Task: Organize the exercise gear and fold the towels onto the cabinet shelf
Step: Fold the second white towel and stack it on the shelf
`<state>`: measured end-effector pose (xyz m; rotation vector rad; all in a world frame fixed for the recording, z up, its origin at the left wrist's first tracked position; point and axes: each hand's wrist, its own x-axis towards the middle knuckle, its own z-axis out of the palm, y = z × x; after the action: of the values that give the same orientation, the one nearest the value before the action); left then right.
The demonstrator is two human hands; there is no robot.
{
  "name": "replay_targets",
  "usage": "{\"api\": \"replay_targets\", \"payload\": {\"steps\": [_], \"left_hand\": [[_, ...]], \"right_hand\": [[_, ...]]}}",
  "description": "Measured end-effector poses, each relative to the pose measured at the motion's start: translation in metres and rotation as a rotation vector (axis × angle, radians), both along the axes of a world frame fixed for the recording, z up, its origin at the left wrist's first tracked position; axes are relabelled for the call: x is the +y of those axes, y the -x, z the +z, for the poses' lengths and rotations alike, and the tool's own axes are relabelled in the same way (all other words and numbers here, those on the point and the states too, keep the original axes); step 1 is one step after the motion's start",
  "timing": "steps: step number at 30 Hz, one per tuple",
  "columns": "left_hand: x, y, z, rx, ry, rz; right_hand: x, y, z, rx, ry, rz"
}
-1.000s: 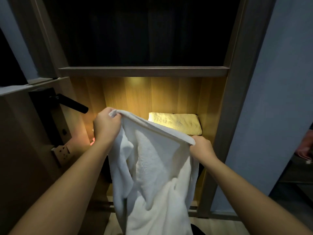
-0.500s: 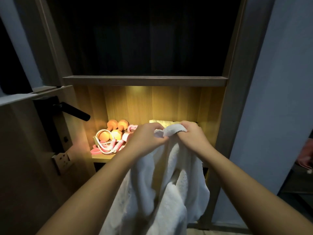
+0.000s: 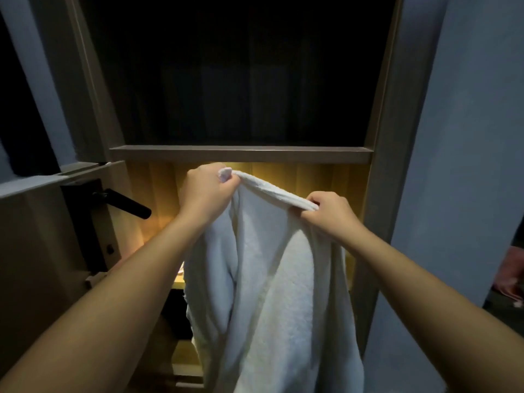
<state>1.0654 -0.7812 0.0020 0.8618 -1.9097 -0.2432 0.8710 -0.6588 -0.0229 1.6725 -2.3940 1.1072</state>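
Gripping a top corner of the white towel (image 3: pixel 272 279) in the left hand (image 3: pixel 205 191), with fingers curled tight round the bunched cloth. Pinching the far end of the same hem in the right hand (image 3: pixel 330 214), held a little lower than the left. Hangs between and below both hands in loose, uneven drapes, in front of the lit cabinet shelf (image 3: pixel 177 284) beyond them.

Probably the opening stretch of a fold. Level the right hand with the left first, then draw both apart until the hem pulls straight. Give a short shake to drop the twisted drapes flat. Only then bring hand to hand, matching corner on corner. Check the bunch under the left hand: likely hides a doubled layer. Mind the dark door handle (image 3: pixel 124 204) out past the left hand, an easy snag.
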Motion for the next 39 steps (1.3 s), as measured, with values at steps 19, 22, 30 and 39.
{"api": "replay_targets", "payload": {"steps": [19, 22, 30, 39], "left_hand": [[0.006, 0.006, 0.017, -0.245, -0.055, -0.142], [0.019, 0.019, 0.013, -0.266, 0.020, -0.222], [0.020, 0.024, 0.015, -0.102, -0.013, -0.104], [0.011, 0.009, 0.027, -0.052, 0.000, 0.021]], "right_hand": [[-0.002, -0.006, 0.034, 0.031, 0.176, 0.096], [-0.005, -0.019, 0.035, 0.063, 0.171, 0.116], [0.010, -0.001, 0.021, 0.130, 0.120, -0.053], [0.009, 0.005, 0.019, 0.163, 0.025, -0.040]]}}
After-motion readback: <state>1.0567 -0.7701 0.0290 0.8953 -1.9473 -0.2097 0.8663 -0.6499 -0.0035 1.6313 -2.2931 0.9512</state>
